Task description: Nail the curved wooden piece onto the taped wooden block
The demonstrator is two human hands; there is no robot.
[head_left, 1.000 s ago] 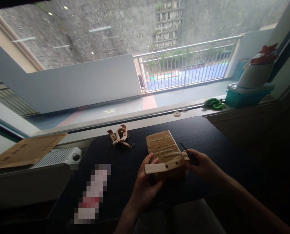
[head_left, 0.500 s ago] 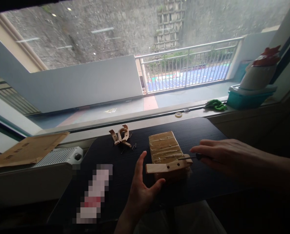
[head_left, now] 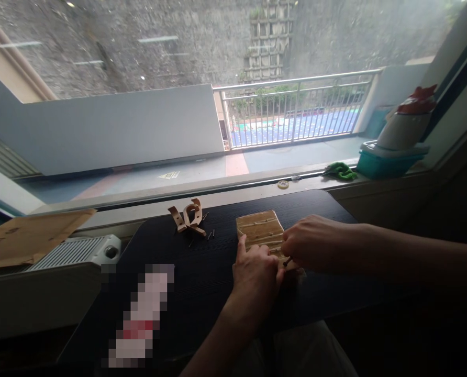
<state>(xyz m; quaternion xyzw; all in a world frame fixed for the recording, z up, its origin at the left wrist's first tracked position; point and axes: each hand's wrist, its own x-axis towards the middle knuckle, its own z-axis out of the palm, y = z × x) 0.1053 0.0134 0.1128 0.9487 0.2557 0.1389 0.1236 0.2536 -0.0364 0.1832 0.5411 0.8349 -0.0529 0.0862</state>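
Where the hands meet: left hand (head_left: 257, 272) spread over the near end of the taped block (head_left: 259, 229), index finger along its left edge; cannot tell whether it grips something underneath.
Right fist: right hand (head_left: 301, 243) curled closed, apparently around a slim dark tool (head_left: 287, 262) whose end juts out below.
Block: on the dark table (head_left: 202, 293); probably firm and fairly light, its shiny wrap perhaps slippery; best held by both sides, clear of the tool.
Far left: curved wooden pieces (head_left: 187, 219), likely stiff, best pinched mid-length, beside small metal pins (head_left: 209, 235).
Sill: green cloth (head_left: 341, 172), teal box (head_left: 388, 161).
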